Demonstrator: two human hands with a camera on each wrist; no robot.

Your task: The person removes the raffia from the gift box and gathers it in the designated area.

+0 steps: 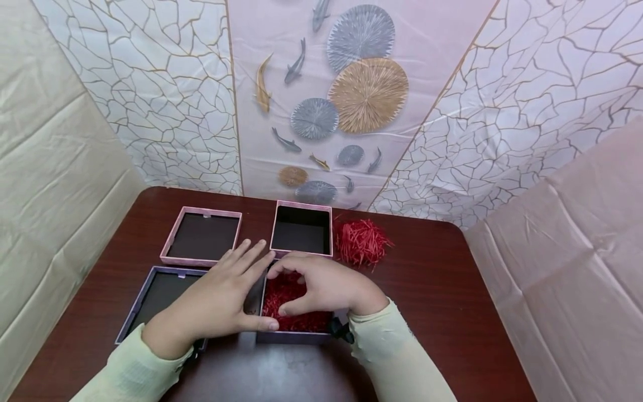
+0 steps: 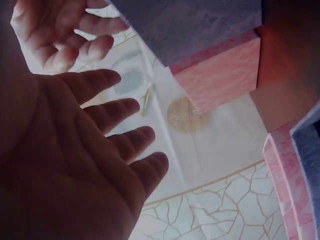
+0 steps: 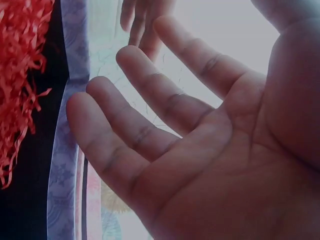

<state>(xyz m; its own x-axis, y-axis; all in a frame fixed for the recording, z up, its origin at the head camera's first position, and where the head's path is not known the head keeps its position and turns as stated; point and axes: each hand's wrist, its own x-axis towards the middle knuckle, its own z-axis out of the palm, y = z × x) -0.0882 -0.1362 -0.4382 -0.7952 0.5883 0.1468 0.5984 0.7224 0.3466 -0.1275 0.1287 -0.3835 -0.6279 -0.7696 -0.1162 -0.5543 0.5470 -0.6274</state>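
Note:
A purple box (image 1: 293, 338) near the front of the table holds red shredded paper (image 1: 301, 321). My left hand (image 1: 216, 301) is spread over its left side, thumb by the near left corner and nothing in the grasp. Over the shredded paper my right hand (image 1: 324, 285) hovers with fingers loosely bent. In the right wrist view those fingers of the right hand (image 3: 200, 140) hold nothing and overlap the purple rim (image 3: 62, 190). The left wrist view has the left palm (image 2: 85, 150) bare, beside the purple box wall (image 2: 200, 25). Both hands partly cover the box.
Behind stands an open pink box (image 1: 301, 237), black inside, with a loose heap of red shredded paper (image 1: 361, 243) to its right. At left lie a pink lid (image 1: 203, 237) and a purple lid (image 1: 163, 290), insides up. A patterned cloth (image 1: 186, 100) hangs at the table's back edge.

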